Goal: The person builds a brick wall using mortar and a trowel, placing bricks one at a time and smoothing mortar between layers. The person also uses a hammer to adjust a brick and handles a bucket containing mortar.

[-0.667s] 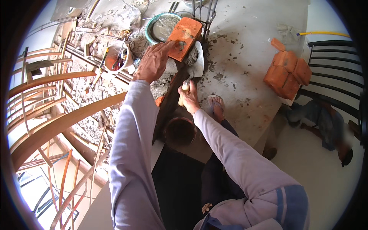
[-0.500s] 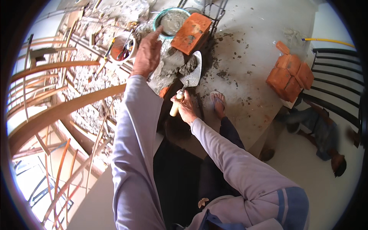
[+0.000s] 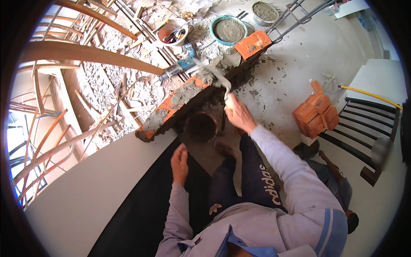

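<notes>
My right hand (image 3: 240, 115) grips the handle of a trowel (image 3: 223, 81). Its blade, smeared by motion, is over a low brick wall (image 3: 172, 112) with a lump of grey mortar (image 3: 207, 77) at it; whether the lump still rests on the blade I cannot tell. Wet mortar (image 3: 185, 93) coats much of the wall's top. One orange brick (image 3: 253, 44) lies at its far right end. Back near my body, my left hand (image 3: 180, 165) is loosely closed, with nothing visible in it, above a black surface. A dark round bucket (image 3: 201, 127) stands below the wall.
Beyond the wall are a teal basin of mortar (image 3: 214, 30), a grey bucket of mortar (image 3: 265, 13), a tool bucket (image 3: 162, 35) and a blue power drill (image 3: 186, 64). Bricks (image 3: 316, 115) are stacked at right, near a black railing (image 3: 364, 126) and another person (image 3: 338, 182). Wooden strips (image 3: 92, 53) crowd the left.
The view has shifted, showing more of the wall. My left hand has drawn back from near the brick toward my body. The trowel has swung with its blade over the wall.
</notes>
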`<state>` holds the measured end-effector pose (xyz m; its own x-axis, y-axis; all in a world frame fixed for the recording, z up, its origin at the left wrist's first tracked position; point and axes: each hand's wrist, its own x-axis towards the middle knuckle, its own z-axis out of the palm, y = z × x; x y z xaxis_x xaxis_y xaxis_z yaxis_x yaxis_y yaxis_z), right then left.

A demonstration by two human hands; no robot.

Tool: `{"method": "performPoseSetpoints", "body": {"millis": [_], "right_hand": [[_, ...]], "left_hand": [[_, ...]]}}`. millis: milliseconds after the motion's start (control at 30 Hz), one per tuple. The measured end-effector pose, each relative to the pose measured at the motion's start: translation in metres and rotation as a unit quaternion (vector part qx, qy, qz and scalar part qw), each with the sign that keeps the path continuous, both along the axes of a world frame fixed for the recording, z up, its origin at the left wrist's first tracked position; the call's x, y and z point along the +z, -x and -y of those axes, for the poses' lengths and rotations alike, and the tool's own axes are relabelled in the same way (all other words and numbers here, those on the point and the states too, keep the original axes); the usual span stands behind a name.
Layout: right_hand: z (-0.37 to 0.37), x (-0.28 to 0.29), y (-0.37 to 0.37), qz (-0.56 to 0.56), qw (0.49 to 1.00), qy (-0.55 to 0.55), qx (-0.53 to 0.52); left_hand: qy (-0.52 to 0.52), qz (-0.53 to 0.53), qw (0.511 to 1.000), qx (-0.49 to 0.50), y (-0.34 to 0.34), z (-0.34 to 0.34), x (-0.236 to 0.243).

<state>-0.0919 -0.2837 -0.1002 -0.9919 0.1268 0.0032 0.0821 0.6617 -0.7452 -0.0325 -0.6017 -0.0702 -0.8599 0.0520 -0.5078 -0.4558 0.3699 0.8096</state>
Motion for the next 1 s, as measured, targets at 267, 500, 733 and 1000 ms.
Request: {"method": "performPoseSetpoints", "body": {"millis": [267,500,733,1000], "right_hand": [[-0.036,0.053,0.001,0.040,0.984,-0.175,0.009],[-0.106,0.066,0.065,0.107,0.848,-0.449,0.261],[-0.139,0.138,0.114,0.153,0.818,-0.506,0.226],[-0.108,0.059,0.204,0.163,0.711,-0.673,0.123]], "left_hand": [[0.026,0.132,0.989,0.060,-0.150,0.065,0.004],[0.005,0.150,0.987,0.062,-0.192,0.069,0.006],[0.030,0.179,0.976,0.117,-0.230,0.079,0.027],[0.150,0.246,0.957,0.012,-0.261,0.033,0.044]]}}
